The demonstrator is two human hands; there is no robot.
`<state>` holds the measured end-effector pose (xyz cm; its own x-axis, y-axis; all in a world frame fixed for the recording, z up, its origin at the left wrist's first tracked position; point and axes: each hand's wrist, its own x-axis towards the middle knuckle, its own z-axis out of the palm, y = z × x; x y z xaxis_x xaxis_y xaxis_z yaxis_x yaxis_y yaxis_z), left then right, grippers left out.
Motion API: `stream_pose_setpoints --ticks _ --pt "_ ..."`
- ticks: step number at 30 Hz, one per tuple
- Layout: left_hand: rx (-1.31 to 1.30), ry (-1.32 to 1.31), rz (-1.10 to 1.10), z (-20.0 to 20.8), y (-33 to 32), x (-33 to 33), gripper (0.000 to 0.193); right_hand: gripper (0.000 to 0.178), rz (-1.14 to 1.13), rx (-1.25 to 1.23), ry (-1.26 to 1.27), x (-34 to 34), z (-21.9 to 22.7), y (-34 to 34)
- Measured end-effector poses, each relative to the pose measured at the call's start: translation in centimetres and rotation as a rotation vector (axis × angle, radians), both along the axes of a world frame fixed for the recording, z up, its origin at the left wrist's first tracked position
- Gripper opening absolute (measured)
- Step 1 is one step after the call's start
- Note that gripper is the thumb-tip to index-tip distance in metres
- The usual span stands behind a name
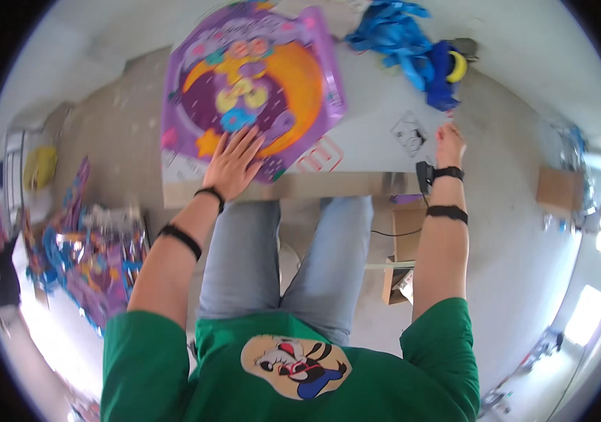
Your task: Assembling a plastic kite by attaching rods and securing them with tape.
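My left hand (233, 163) lies flat with fingers spread on the lower edge of a purple foil balloon (195, 116). The balloon looks flat and carries an orange crescent moon and a cartoon figure. At the table's right side my right hand (450, 145) is closed, fingers curled together; what it pinches is too small to make out. Just beyond its fingertips is a dark blue foil piece (441, 91) with a yellow crescent, and a tiny reddish bit shows between them. Crumpled bright blue foil (392, 32) adjoins it at the back.
The grey table (364, 137) has printed drawings and a metallic front edge. Colourful foil balloons (96, 260) are heaped at the left. A cardboard box (559, 188) stands far right; another open box (406, 235) and a dark cable (393, 234) are below the table edge.
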<state>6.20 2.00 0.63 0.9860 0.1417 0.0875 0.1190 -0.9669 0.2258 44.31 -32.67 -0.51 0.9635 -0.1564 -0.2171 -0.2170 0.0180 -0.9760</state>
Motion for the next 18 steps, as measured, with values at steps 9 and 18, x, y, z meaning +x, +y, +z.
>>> stream_pose_setpoints --ticks 9,18 --pt "0.087 -0.005 0.041 -1.6 0.4 -1.5 0.051 0.011 0.624 0.130 0.221 -23.0 3.5 10.9" --pt "0.110 -0.006 0.024 -2.3 -0.6 -2.9 0.051 0.010 0.725 0.082 0.399 -34.2 1.4 15.7"
